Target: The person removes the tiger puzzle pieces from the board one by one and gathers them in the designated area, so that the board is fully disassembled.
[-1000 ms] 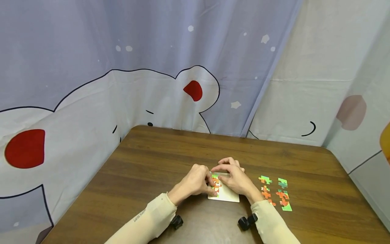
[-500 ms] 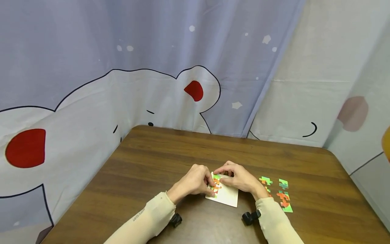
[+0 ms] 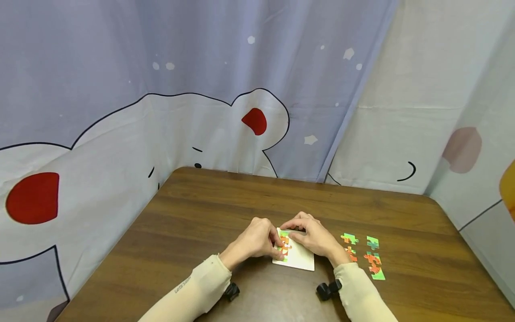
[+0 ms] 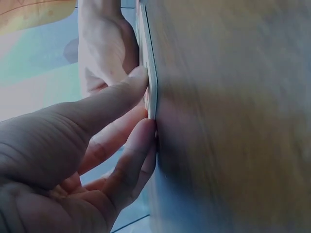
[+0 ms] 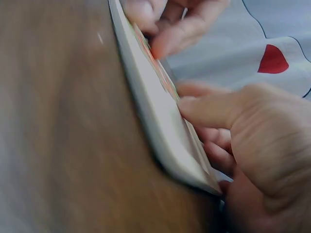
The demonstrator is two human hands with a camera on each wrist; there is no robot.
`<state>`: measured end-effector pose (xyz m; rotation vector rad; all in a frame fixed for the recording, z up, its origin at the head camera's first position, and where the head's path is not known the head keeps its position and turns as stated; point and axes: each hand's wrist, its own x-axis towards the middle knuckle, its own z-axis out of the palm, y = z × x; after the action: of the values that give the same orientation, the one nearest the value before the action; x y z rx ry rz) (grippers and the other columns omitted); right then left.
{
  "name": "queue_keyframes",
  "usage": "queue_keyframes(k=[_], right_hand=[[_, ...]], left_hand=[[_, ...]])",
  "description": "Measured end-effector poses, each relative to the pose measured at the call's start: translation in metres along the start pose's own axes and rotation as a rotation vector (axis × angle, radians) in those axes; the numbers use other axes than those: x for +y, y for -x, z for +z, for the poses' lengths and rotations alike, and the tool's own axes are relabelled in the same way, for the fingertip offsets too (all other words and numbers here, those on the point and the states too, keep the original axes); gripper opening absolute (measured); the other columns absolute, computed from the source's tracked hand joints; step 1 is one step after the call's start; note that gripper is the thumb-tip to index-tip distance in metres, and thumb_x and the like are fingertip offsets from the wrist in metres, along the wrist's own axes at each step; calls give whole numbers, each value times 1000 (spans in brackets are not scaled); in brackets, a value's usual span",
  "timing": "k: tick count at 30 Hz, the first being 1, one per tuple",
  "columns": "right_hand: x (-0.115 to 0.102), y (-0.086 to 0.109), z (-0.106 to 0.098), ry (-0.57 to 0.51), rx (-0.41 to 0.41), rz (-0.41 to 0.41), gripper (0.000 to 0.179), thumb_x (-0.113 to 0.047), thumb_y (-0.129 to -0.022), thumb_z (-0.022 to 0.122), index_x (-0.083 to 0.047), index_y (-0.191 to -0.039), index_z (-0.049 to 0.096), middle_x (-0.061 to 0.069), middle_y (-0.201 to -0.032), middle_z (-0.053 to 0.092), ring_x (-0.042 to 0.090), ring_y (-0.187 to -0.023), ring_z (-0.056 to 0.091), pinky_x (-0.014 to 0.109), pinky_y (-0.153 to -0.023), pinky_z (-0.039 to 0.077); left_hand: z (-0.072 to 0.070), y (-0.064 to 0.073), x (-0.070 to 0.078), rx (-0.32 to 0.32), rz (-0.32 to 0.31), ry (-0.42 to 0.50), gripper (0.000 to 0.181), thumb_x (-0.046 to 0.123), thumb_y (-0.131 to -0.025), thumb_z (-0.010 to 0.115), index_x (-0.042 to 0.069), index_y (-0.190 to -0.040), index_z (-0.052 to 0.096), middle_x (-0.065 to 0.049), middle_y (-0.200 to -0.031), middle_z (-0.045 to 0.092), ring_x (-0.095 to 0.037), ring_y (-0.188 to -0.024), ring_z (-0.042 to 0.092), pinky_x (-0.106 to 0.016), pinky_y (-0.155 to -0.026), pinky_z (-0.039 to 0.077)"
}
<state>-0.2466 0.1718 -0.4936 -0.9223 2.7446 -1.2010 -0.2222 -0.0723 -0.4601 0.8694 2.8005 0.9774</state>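
A pale square puzzle board (image 3: 299, 260) lies on the table between both hands. Along its left side sits a strip of joined jigsaw pieces (image 3: 285, 246), orange and green, partly covered by fingers. My left hand (image 3: 256, 239) grips the board's left edge, its thumb near the front corner. In the left wrist view that thumb (image 4: 138, 80) lies at the board's edge, with the fingertips (image 4: 143, 130) beside it. From the right, my right hand (image 3: 315, 237) curls its fingers at the far edge. Its thumb (image 5: 194, 108) touches the board beside the pieces in the right wrist view.
To the right lie loose jigsaw pieces: a green-orange one (image 3: 349, 239), a green-teal one (image 3: 373, 243), and several orange and green ones (image 3: 375, 266). The right forearm partly covers others. A patterned curtain (image 3: 225, 129) hangs behind the wooden table (image 3: 193, 210).
The board tilted clockwise on the table, then turned back slightly. My right hand shifted right with it and came back a little; my left hand stays at the left edge.
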Motion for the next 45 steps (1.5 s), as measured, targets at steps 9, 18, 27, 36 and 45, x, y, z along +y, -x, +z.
queue_keyframes(k=[9, 18, 27, 36, 45], right_hand=[[-8, 13, 9, -20, 152, 165, 10, -21, -96, 90, -29, -97, 84, -4, -106, 66, 18, -104, 59, 39, -94, 48], [-20, 25, 19, 5, 196, 200, 12, -27, -90, 96, -28, -92, 84, 2, -129, 68, 32, -131, 54, 65, -113, 27], [-26, 25, 25, 9, 190, 242, 16, -28, -90, 96, -24, -97, 83, 6, -135, 63, 34, -131, 47, 56, -104, 25], [-36, 24, 30, -6, 217, 174, 11, -19, -91, 91, -21, -93, 80, 11, -132, 62, 37, -124, 45, 57, -98, 22], [-34, 26, 28, 77, 262, 181, 21, -26, -90, 96, -20, -107, 86, 9, -140, 63, 39, -131, 49, 64, -102, 35]], left_hand=[[3, 0, 1, -13, -9, 31, 21, 22, -70, 109, 20, -77, 89, 15, -62, 69, 1, -60, 55, -20, -56, 47], [3, 1, 0, -8, -27, 19, 22, 22, -69, 109, 21, -74, 89, 17, -61, 68, 1, -63, 54, -21, -57, 46], [4, 1, 0, -7, -36, 6, 22, 24, -70, 109, 21, -72, 87, 18, -63, 68, 1, -64, 55, -21, -58, 47], [1, 1, -1, 13, -6, -3, 24, 24, -69, 109, 23, -70, 86, 18, -64, 72, 1, -62, 54, -21, -57, 47], [1, 0, 0, 11, 1, 3, 25, 23, -70, 109, 22, -68, 84, 17, -64, 72, 1, -62, 54, -21, -56, 46]])
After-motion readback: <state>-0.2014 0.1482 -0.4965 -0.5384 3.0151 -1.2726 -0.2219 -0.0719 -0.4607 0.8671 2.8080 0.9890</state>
